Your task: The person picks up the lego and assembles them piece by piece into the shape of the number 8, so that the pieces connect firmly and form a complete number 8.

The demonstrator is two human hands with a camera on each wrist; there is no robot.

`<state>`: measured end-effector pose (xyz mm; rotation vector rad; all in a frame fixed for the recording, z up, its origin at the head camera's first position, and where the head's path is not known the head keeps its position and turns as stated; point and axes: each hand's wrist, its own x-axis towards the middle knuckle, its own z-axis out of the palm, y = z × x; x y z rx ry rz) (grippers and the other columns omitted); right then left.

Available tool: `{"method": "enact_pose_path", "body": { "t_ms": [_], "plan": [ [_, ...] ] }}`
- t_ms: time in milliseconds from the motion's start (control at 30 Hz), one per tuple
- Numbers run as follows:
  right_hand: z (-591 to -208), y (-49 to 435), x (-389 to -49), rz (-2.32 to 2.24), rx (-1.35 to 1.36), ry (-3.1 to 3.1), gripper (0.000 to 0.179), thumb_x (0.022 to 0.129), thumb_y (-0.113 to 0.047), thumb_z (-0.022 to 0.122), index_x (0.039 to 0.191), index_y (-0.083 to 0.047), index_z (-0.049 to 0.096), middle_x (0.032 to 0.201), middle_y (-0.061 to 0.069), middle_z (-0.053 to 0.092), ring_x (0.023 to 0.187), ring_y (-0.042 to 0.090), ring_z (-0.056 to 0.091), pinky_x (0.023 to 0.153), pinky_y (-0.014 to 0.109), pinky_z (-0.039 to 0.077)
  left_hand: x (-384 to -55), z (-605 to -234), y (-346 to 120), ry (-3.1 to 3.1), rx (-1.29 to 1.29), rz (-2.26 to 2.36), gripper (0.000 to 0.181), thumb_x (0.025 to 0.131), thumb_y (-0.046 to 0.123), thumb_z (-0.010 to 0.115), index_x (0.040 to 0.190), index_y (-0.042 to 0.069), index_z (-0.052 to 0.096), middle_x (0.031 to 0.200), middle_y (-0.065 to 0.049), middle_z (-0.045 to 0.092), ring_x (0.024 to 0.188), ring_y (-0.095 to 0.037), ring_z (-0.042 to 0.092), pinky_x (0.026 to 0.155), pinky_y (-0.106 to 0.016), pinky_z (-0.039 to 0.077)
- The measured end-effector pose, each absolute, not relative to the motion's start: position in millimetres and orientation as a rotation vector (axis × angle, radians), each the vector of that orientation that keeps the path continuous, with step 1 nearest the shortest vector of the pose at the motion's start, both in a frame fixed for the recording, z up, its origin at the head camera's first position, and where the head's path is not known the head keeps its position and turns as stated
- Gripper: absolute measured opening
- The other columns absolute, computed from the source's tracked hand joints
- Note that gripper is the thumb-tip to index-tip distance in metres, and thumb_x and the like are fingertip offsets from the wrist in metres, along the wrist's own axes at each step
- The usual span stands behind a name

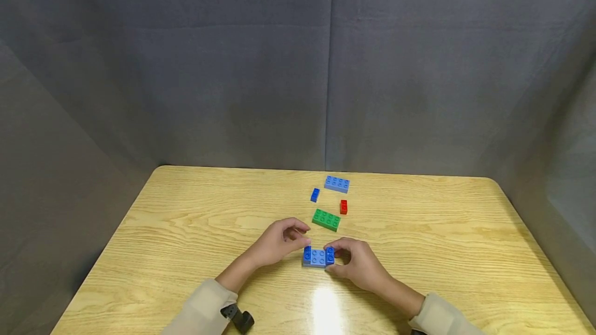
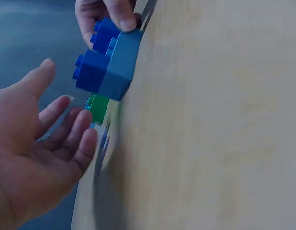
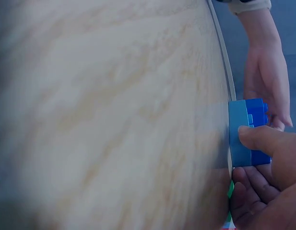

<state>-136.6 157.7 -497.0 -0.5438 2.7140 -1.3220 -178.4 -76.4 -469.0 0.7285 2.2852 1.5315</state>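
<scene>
From where I stand, a grey cloth hangs behind a wood-grain table. The right hand pinches the right end of a light blue base brick, thumb pressed to its near side and fingers round behind. The base appears to rest on the tabletop, between the two hands. On top of it, one dark blue brick sits at the right end, within that same grip, and a second dark blue brick sits at the left end; bare studs show between them. The left hand holds nothing: just off the base's left end, its fingers are loosely bent and apart.

Farther out, a green brick lies just beyond the base. Past that, seen from the base, come a small red brick slightly to the right, a small blue brick roughly straight beyond, and, farthest away, another light blue brick.

I'd judge the step in hand to be seating or steadying the dark brick on the base's right end. The next move seems to call for a firm push there, the free hand bracing the base's other end, before anyone reaches beyond it for another piece.
</scene>
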Motion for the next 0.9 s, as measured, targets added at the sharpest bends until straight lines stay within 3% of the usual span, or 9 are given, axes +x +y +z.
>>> {"method": "enact_pose_path", "body": {
  "t_ms": [67, 367, 900],
  "plan": [
    [-496.9, 157.7, -136.3, -1.322, -0.541, 2.715, 0.033, 0.070, -0.013, 0.083, 0.100, -0.016, 0.069, 0.095, -0.009, 0.066, 0.084, 0.007, 0.060, 0.072, 0.023, 0.051, -182.4, -460.6, -74.0, 2.308, 0.725, 1.566, 0.032, 0.091, 0.015, 0.063, 0.117, -0.001, 0.058, 0.108, -0.018, 0.061, 0.094, -0.027, 0.059, 0.078, -0.034, 0.050],
    [-497.6, 158.4, -135.7, -1.322, -0.548, 2.702, 0.033, 0.071, -0.012, 0.082, 0.101, -0.016, 0.069, 0.094, -0.009, 0.065, 0.082, 0.009, 0.059, 0.070, 0.024, 0.051, -228.3, -486.5, -56.6, 2.377, 0.786, 1.561, 0.047, 0.084, 0.028, 0.071, 0.124, 0.006, 0.057, 0.124, -0.008, 0.058, 0.109, -0.022, 0.054, 0.089, -0.041, 0.048],
    [-497.9, 159.6, -137.3, -1.293, -0.562, 2.712, 0.034, 0.072, -0.014, 0.082, 0.102, -0.018, 0.068, 0.097, -0.011, 0.065, 0.086, 0.005, 0.059, 0.077, 0.025, 0.051, -247.7, -491.3, -31.8, 2.432, 0.721, 1.353, 0.052, 0.079, 0.027, 0.076, 0.125, 0.010, 0.059, 0.124, -0.002, 0.059, 0.116, -0.017, 0.052, 0.099, -0.034, 0.043]
  ]
}}
